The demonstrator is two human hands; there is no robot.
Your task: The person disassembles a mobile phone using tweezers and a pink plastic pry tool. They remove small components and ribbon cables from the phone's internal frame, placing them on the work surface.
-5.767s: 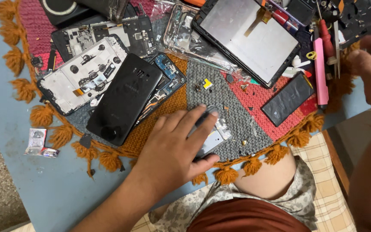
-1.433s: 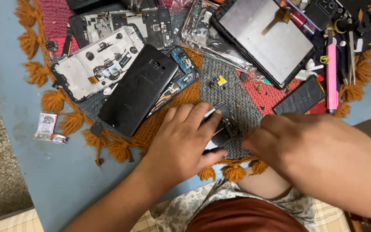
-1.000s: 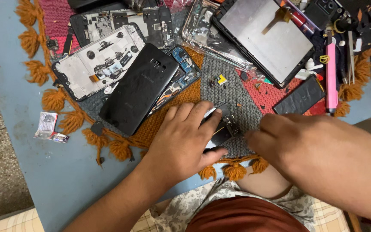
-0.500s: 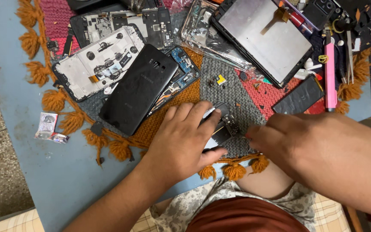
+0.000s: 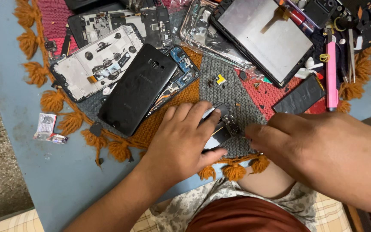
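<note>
On the mat: small phone part point(image 5: 222, 126), pinned by left hand point(image 5: 181, 141).
Right hand point(image 5: 318, 150): fingertips touching it; grip unclear.
Beside: black back cover point(image 5: 136, 88).

Small dark phone part point(image 5: 223, 125), w/ metal bits, flat on grey knit mat patch, half covered.

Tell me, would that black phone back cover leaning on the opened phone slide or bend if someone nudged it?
The black back cover looks glossy and thin, so it would probably slide easily. It rests tilted across the opened phone rather than flat on the knitted mat, so a push might rock or shift it. Likely light and fairly stiff.
</note>
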